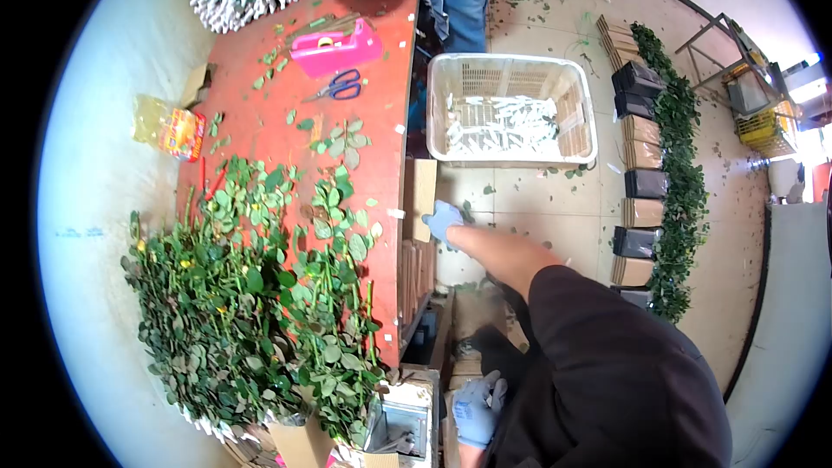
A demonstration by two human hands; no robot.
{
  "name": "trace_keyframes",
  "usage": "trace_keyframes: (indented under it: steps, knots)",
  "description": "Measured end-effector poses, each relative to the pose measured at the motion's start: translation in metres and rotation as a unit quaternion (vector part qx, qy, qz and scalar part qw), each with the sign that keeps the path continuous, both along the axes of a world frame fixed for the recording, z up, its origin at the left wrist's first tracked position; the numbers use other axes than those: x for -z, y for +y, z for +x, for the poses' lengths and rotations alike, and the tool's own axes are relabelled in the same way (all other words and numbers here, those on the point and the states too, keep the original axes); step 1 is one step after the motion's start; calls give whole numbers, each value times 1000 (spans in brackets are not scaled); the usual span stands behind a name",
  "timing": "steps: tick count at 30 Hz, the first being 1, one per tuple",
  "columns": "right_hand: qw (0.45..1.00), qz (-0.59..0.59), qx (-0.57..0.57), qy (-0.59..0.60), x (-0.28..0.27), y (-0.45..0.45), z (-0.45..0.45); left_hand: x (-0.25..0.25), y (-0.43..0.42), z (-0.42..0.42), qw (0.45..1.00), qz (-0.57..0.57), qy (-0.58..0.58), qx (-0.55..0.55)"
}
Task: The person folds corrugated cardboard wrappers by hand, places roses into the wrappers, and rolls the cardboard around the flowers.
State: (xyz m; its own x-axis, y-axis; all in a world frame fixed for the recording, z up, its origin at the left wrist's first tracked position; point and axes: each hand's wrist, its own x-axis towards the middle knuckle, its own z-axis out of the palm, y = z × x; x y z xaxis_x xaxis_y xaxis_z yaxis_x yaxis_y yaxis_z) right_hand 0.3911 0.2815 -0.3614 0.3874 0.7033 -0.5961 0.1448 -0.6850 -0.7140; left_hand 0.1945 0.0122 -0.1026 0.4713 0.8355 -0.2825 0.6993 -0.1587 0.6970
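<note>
My right hand (pixel 445 222), in a light blue-grey glove, reaches to the table's side edge. Its fingers are closed on a tan cardboard sheet (pixel 424 186), which stands beside the table. Lower in view, my left hand (pixel 477 409) wears a similar glove and hangs near my dark trouser leg. Its fingers are loosely bent and apart, and I see nothing in them. Beside that hand is a worn, light-coloured box frame (pixel 431 412) at the table's corner. More cardboard pieces (pixel 417 273) stand upright below the sheet, against the table side.
Leafy rose stems (pixel 225 312) cover the near part of the red table (pixel 251 104). Scissors (pixel 336 87) and a pink tape dispenser (pixel 338 48) lie farther along. A white crate (pixel 511 159) is on the floor. Wrapped bunches (pixel 641 169) line the right. Another person (pixel 464 4) stands ahead.
</note>
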Motion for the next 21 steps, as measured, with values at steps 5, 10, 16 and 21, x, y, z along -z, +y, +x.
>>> trace_keyframes:
  steps: [5, 10, 16, 21]
  knots:
    - [986, -109, -99, -76, 28, 33, -13, 12, -3, -2, 1000, 3, 15, 6]
    - [983, -178, -36, 5, 17, 39, 0, 25, -14, -5, 999, -34, 18, 35]
    - [984, -157, -8, -85, 39, 41, -3, 29, -9, 1, 999, -43, 7, 16]
    - [984, -155, -22, -88, 39, 46, -5, 31, -1, 0, 999, -28, 4, 29]
